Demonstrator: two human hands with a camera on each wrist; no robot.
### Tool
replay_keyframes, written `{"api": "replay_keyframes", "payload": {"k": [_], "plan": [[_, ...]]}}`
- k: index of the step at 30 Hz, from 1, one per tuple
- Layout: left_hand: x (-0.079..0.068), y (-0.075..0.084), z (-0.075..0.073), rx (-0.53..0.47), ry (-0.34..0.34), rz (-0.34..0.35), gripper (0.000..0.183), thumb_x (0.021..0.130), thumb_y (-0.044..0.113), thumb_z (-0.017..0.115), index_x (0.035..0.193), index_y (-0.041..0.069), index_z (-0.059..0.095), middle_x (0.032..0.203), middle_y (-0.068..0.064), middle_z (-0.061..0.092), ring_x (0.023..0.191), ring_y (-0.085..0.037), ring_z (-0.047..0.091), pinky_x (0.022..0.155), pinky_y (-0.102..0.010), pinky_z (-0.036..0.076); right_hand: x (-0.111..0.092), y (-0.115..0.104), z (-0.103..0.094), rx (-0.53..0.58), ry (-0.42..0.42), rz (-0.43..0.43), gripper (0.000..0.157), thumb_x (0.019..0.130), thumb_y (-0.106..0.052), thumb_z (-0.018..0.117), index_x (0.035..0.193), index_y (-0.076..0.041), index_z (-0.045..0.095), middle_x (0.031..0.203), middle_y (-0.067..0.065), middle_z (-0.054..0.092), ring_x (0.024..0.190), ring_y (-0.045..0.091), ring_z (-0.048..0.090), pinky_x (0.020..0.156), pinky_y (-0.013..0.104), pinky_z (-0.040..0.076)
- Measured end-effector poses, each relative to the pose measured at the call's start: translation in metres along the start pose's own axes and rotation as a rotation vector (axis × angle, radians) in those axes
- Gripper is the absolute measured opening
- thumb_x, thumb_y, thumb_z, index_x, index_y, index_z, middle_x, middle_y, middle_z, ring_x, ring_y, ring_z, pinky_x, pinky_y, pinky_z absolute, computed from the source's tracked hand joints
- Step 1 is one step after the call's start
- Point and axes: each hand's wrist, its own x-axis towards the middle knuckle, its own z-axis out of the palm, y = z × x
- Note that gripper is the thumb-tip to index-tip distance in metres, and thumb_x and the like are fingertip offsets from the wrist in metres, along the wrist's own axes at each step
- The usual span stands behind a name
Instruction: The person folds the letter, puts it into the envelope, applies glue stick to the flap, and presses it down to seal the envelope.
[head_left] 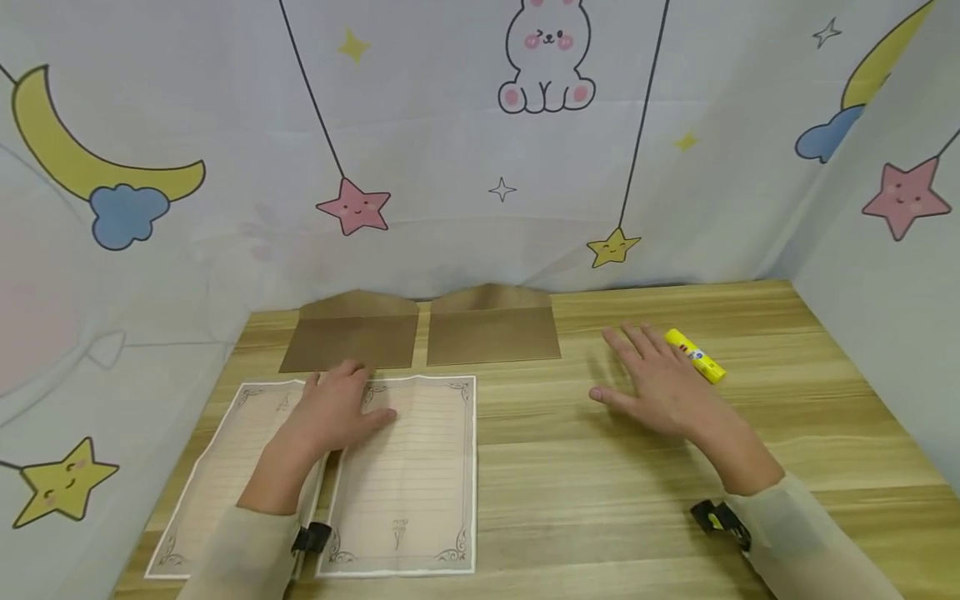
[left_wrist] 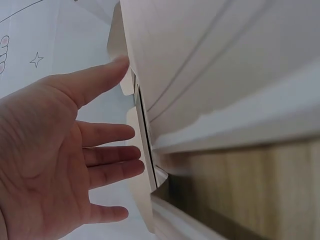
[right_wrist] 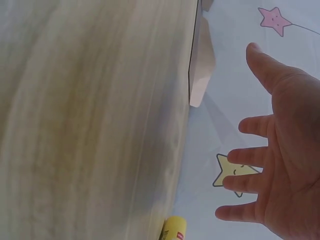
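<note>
My left hand hovers over two sheets of lined letter paper, its fingers spread and holding nothing. One sheet lies at the far left, partly hidden by that arm; the other sheet lies beside it, with scrolled corners and a white border. On the right, my right hand is spread above the wooden table, palm down and with nothing in it. Close by its fingers lies a yellow glue stick. In the left wrist view the left hand has straight fingers, as has the right hand in its own view.
Two brown envelopes with raised flaps, a left envelope and a right envelope, lie at the table's back edge. Behind them hangs a white curtain printed with stars and moons. The wooden table shows bare between the hands.
</note>
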Motion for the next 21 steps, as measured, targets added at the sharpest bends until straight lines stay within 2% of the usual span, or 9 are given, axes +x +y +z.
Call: {"api": "replay_keyframes", "payload": {"k": [6, 14, 21], "plan": [[0.0032, -0.0015, 0.0057, 0.023, -0.028, 0.024, 0.069, 0.093, 0.042, 0.082, 0.141, -0.004, 0.063, 0.148, -0.026, 0.055, 0.138, -0.046, 0.051, 0.113, -0.082, 0.02, 0.0003, 0.0024, 0.0026, -0.004, -0.004, 0.001, 0.099, 0.1, -0.079, 0.045, 0.17, -0.011, 0.025, 0.17, 0.025, 0.026, 0.156, 0.052, 0.019, 0.119, 0.075, 0.021], [0.0072, -0.0006, 0.0075, 0.063, -0.01, 0.058, 0.066, 0.091, 0.04, 0.086, 0.135, -0.005, 0.067, 0.138, -0.024, 0.06, 0.131, -0.044, 0.057, 0.116, -0.079, 0.02, -0.0005, 0.0007, 0.0022, -0.003, -0.01, 0.005, 0.1, 0.1, -0.08, 0.043, 0.169, -0.011, 0.025, 0.17, 0.025, 0.025, 0.156, 0.052, 0.018, 0.12, 0.074, 0.02], [0.0086, 0.0023, 0.0062, 0.082, -0.006, 0.066, 0.059, 0.091, 0.037, 0.086, 0.13, -0.005, 0.069, 0.137, -0.024, 0.062, 0.131, -0.044, 0.056, 0.12, -0.074, 0.019, 0.0007, -0.0008, 0.0042, -0.016, -0.012, -0.002, 0.1, 0.1, -0.08, 0.043, 0.169, -0.01, 0.026, 0.17, 0.026, 0.025, 0.155, 0.052, 0.019, 0.121, 0.071, 0.019]]}}
